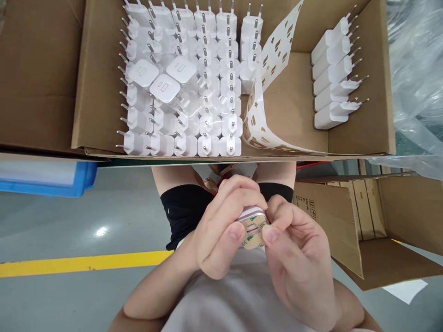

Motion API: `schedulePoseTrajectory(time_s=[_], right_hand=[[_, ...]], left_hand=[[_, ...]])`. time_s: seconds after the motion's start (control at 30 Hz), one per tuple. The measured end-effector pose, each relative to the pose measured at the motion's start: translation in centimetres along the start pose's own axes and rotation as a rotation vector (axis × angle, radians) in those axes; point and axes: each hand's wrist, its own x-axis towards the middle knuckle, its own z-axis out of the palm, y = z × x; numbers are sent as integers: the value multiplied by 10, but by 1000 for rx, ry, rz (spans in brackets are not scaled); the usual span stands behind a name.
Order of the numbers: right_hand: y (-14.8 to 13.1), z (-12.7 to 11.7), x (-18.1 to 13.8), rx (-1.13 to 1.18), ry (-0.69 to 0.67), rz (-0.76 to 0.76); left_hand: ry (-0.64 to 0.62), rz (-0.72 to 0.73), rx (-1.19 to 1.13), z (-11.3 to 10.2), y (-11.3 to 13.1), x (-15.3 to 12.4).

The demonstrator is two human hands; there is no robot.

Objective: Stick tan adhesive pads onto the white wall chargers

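Head view: left hand [224, 226] grips a white charger [248, 213] above the person's lap [185, 205]; right hand [297, 249] pinches the right edge of its tan, green-printed adhesive label [252, 237]. Beyond, a cardboard box [98, 87] contains rows of two-pin chargers [185, 145], prongs upward, with three wrapped chargers [165, 87] lying on them, and a perforated white sheet [277, 50].

Blue tray [80, 183], yellow floor stripe [86, 262]
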Motion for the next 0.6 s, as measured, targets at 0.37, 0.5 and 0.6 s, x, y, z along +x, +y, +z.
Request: schedulePoseTrajectory(time_s=[0.37,0.5,0.6], right_hand=[[0,0,-1,-15,-2,3],[2,0,-2,1,8,5],[4,-1,-3,20,12,10]], left_hand=[[2,23,47,0,2,1],[13,7,65,1,2,1],[5,13,76,1,3,1]])
